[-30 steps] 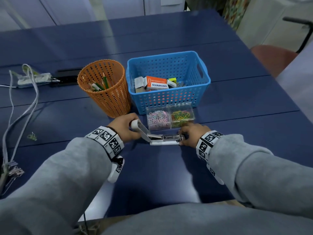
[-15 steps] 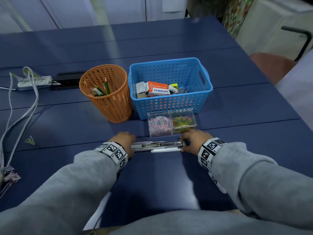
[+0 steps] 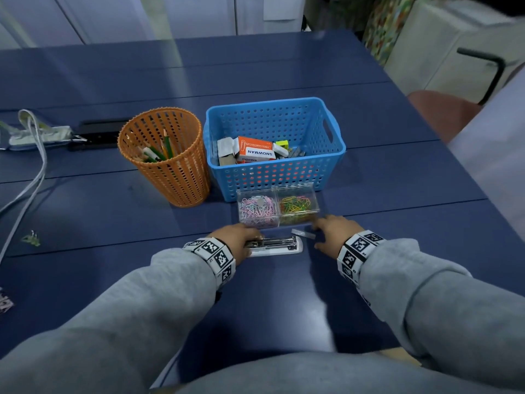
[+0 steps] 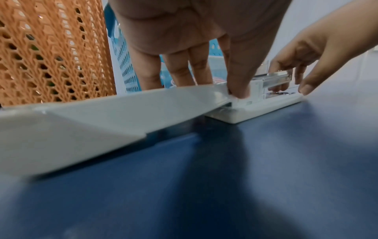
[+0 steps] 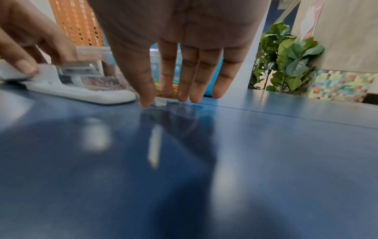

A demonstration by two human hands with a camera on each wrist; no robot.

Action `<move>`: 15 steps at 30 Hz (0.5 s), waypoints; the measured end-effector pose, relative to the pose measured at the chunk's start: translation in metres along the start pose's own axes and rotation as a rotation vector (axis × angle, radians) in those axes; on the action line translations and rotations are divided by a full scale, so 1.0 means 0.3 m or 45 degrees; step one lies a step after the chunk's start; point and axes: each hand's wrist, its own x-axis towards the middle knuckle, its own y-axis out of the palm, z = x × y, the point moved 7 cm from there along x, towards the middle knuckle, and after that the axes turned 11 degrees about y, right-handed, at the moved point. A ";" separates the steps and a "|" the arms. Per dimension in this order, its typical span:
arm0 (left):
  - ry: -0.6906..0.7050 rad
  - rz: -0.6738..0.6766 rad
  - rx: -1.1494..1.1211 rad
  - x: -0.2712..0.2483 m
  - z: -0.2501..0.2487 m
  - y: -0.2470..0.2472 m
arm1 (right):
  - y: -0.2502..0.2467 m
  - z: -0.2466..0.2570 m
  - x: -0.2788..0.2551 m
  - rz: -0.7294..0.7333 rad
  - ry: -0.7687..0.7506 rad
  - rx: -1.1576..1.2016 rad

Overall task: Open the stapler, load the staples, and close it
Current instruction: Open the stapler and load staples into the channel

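Observation:
A white stapler lies opened out flat on the blue table, its metal magazine facing up. My left hand holds it at the hinge end, thumb on the near side and fingers behind, and covers the folded-back lid. A short silver strip of staples lies on the table just beyond the stapler's front end. My right hand is down at the strip with fingers nearly straight. The thumb tip touches its near edge and the fingertips stand behind it. The strip still rests on the table.
A clear two-part box of paper clips stands right behind the stapler. Behind it are a blue basket with small boxes and an orange pen cup. A power strip and cables lie far left, with a binder clip nearer.
The left hand swung the raised lid back until the stapler lay flat. The right hand has let go of the stapler's front end and moved right onto the staple strip.

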 end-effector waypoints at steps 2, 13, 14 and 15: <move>-0.005 -0.016 -0.001 0.003 0.001 -0.001 | 0.004 -0.002 0.008 0.005 0.008 -0.021; -0.017 -0.052 -0.044 0.000 -0.008 -0.005 | -0.009 0.009 0.013 -0.052 -0.005 0.259; -0.020 -0.054 -0.051 0.000 -0.006 -0.002 | -0.013 0.001 0.008 -0.055 0.010 0.314; -0.023 -0.056 -0.056 0.000 -0.003 -0.001 | -0.024 -0.003 0.000 -0.072 0.016 0.383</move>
